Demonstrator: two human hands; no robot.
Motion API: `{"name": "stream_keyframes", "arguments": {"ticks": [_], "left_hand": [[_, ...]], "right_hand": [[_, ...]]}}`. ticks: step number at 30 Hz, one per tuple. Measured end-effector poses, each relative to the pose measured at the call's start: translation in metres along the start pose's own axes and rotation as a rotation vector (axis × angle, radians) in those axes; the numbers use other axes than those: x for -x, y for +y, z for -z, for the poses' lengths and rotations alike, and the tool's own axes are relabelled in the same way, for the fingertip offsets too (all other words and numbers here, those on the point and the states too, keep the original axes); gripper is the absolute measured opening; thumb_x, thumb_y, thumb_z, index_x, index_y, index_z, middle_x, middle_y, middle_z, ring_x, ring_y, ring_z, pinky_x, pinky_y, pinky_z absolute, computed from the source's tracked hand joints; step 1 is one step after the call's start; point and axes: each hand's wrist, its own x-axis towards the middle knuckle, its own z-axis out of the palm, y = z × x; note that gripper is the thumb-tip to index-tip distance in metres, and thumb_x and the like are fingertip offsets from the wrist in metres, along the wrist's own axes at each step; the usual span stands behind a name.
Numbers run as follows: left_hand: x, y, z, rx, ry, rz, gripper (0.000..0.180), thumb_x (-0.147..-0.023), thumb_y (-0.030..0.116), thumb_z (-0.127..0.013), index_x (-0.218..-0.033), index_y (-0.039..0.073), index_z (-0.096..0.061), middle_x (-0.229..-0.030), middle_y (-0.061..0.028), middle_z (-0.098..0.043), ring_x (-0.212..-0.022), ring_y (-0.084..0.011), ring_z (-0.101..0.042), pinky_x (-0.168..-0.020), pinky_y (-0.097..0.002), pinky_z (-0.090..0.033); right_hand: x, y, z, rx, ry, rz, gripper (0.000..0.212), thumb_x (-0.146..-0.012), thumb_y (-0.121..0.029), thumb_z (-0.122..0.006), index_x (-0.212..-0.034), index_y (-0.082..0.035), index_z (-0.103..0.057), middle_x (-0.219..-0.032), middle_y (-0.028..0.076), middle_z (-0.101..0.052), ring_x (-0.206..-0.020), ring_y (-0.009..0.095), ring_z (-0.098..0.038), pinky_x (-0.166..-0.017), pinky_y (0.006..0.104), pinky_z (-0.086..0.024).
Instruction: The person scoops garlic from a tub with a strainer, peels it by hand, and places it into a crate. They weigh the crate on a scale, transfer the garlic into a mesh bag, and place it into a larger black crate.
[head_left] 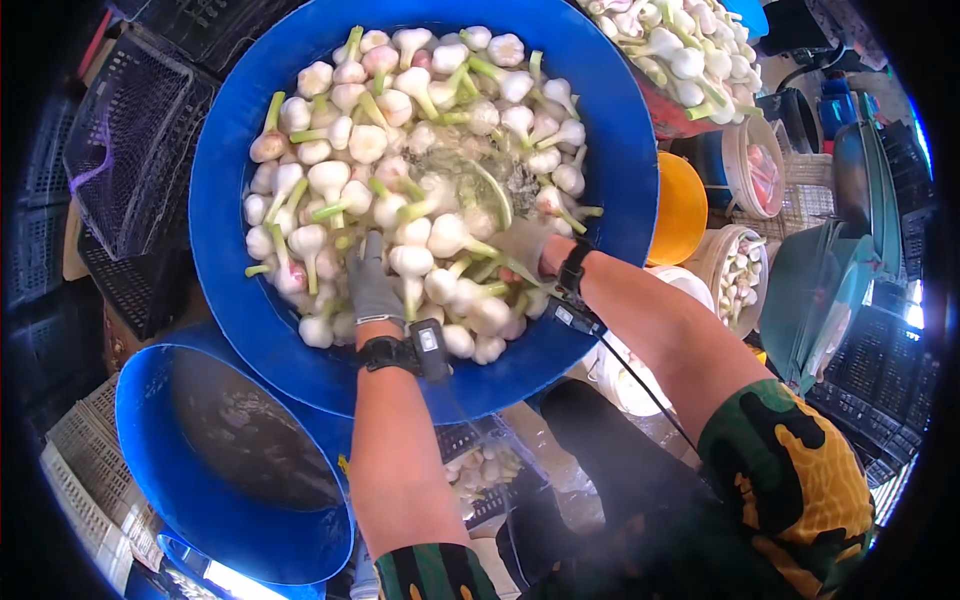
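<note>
A large round blue tub holds water and many whole garlic bulbs with short green stems. My left hand, in a grey glove, rests among bulbs at the tub's near side, fingers stretched forward. My right hand, also gloved, reaches into the water at the right; its fingers are blurred and partly hidden. Just beyond it curves a pale green strip, like a rim, in stirred water. Whether my right hand grips it is unclear. Dark bands with small devices circle both wrists.
A tilted blue barrel with murky water stands at the lower left. More garlic is heaped at the upper right. An orange tub, a garlic-filled bucket and green containers line the right. Black crates stand left.
</note>
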Motion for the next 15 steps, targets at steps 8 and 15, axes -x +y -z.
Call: {"name": "stream_keyframes", "arguments": {"ticks": [8, 15], "left_hand": [[0.069, 0.024, -0.067, -0.451, 0.397, -0.523, 0.045, -0.078, 0.029, -0.068, -0.114, 0.004, -0.058, -0.109, -0.0200, -0.060, -0.102, -0.0349, -0.056, -0.091, -0.0404, -0.044], [0.173, 0.104, -0.071, -0.549, 0.520, -0.933, 0.043, -0.077, 0.036, -0.062, -0.109, 0.008, -0.058, -0.104, -0.0166, -0.061, -0.097, -0.0351, -0.055, -0.085, -0.0424, -0.046]], "right_hand": [[0.068, -0.044, 0.015, -1.246, 0.199, -0.526, 0.028, -0.091, -0.026, -0.051, -0.112, -0.007, -0.057, -0.088, 0.014, -0.063, -0.058, 0.020, -0.061, -0.047, 0.0318, -0.053], [0.128, -0.122, 0.025, -1.643, 0.399, -0.045, 0.028, -0.086, -0.029, -0.064, -0.104, -0.009, -0.057, -0.077, 0.003, -0.058, -0.058, 0.015, -0.054, -0.047, 0.0301, -0.047]]}}
